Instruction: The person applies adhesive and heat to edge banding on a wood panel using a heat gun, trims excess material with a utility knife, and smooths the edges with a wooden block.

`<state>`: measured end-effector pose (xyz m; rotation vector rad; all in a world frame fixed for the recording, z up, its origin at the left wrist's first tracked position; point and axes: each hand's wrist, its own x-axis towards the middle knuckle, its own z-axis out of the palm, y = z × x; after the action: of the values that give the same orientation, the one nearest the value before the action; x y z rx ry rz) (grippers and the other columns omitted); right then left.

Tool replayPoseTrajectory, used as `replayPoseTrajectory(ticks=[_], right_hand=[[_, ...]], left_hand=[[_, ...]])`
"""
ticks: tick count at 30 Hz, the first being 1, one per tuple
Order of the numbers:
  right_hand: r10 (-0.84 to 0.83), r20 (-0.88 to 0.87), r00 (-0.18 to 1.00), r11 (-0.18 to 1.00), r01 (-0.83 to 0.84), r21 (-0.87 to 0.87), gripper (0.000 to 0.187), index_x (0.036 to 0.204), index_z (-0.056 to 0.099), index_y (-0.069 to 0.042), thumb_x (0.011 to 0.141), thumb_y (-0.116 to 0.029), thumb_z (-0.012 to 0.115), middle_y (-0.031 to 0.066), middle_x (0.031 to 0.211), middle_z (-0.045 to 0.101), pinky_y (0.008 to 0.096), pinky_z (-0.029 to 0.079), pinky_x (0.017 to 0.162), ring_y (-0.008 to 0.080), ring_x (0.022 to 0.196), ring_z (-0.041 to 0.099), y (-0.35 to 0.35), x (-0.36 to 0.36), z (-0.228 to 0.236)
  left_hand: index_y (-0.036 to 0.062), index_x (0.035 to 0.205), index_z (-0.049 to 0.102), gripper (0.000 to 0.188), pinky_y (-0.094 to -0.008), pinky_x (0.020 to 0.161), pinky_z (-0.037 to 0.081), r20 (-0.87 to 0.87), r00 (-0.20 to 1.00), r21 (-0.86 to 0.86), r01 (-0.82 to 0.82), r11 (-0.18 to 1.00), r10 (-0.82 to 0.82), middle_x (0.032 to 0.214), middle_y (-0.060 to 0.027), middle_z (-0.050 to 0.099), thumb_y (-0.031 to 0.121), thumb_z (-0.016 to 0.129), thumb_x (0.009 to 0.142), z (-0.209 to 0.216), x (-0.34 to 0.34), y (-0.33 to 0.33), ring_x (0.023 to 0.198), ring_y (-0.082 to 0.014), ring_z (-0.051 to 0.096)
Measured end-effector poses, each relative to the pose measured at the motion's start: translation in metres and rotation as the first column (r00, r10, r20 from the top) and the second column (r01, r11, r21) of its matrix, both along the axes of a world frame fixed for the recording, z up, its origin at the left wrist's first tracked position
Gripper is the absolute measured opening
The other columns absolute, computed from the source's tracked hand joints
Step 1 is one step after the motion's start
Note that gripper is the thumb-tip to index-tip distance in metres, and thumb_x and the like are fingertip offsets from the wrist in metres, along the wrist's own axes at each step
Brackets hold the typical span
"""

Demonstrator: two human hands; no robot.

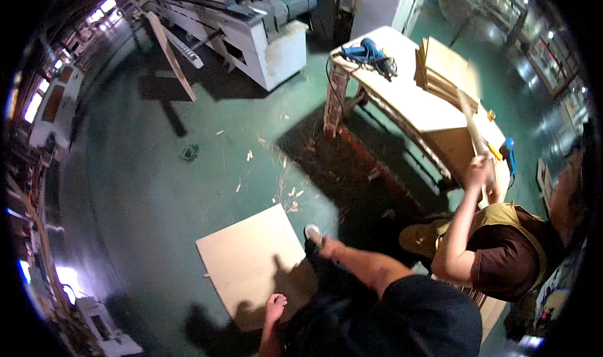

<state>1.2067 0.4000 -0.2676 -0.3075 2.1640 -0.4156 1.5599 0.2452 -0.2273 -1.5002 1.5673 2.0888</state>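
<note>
Pale wood board [242,256], head view, lies low before you. Your left hand [275,307] at its near edge, fingers curled; can't tell if gripping. Your right hand [328,248] off far right corner, by small pale thing [313,233]; grip unclear. Loose scraps [249,155] beyond far edge could slip underfoot. Co-worker [509,263] close on right: wide swing could knock elbows. Board's left edge faces wider floor [138,231].

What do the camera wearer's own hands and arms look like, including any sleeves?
The left hand and right hand show no gloves. Both visible forearms are bare. A dark sleeve covers the upper right arm.
</note>
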Motion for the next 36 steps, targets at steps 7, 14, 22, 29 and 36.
replayPoseTrajectory(ticks=[7,14,22,29,36], right_hand=[[-0.23,-0.087,0.969,0.967,0.218,-0.13,0.054,0.125,0.044,-0.005,0.088,-0.034,0.072,0.0307,0.111,0.069,0.0538,0.055,0.089,0.0481,0.105,0.068,-0.07,-0.189,0.084],[-0.631,-0.143,0.763,0.762,0.573,-0.302,0.05,0.126,0.041,-0.004,0.089,-0.026,0.067,0.0339,0.109,0.068,0.056,0.053,0.09,0.0502,0.102,0.068,-0.082,-0.305,0.147],[-0.834,-0.356,0.423,0.548,0.713,-0.438,0.061,0.139,0.044,-0.004,0.088,-0.019,0.074,0.0296,0.125,0.061,0.0494,0.048,0.103,0.0455,0.12,0.06,-0.05,-0.329,0.113],[-0.725,-0.689,-0.018,0.478,0.706,-0.522,0.059,0.143,0.043,0.0,0.093,-0.018,0.067,0.032,0.128,0.053,0.0528,0.043,0.104,0.049,0.12,0.053,-0.02,-0.402,0.153],[-0.774,-0.624,0.106,0.387,0.86,-0.333,0.057,0.139,0.048,0.0,0.089,-0.015,0.07,0.0302,0.12,0.06,0.053,0.047,0.099,0.0491,0.114,0.057,-0.019,-0.51,0.224]], left_hand=[[0.0085,0.097,0.064,0.013,-0.0337,0.055,0.048,0.313,0.939,0.043,0.139,0.989,-0.145,0.078,-0.0034,0.064,0.019,0.058,0.101,-0.019,-0.037,-0.091,0.065,-0.0158,0.06],[0.0096,0.094,0.061,0.013,-0.0352,0.049,0.046,0.007,0.985,0.12,0.168,0.978,-0.17,0.069,-0.0027,0.057,0.017,0.054,0.101,-0.06,-0.203,-0.266,0.058,-0.0176,0.057],[0.0084,0.102,0.061,0.01,-0.0277,0.052,0.045,0.132,0.934,-0.067,0.342,0.937,-0.332,0.083,-0.001,0.064,0.017,0.056,0.103,-0.018,-0.552,-0.372,0.066,-0.0117,0.06],[0.0093,0.104,0.063,0.011,-0.0235,0.059,0.046,-0.213,0.714,-0.192,0.639,0.745,-0.667,0.089,-0.0009,0.068,0.019,0.056,0.104,0.021,-0.842,-0.364,0.072,-0.0096,0.062],[0.0072,0.107,0.065,0.012,-0.0221,0.069,0.048,-0.295,0.529,-0.208,0.778,0.593,-0.796,0.097,-0.0009,0.071,0.019,0.061,0.104,0.133,-1.027,-0.295,0.08,-0.0076,0.063]])
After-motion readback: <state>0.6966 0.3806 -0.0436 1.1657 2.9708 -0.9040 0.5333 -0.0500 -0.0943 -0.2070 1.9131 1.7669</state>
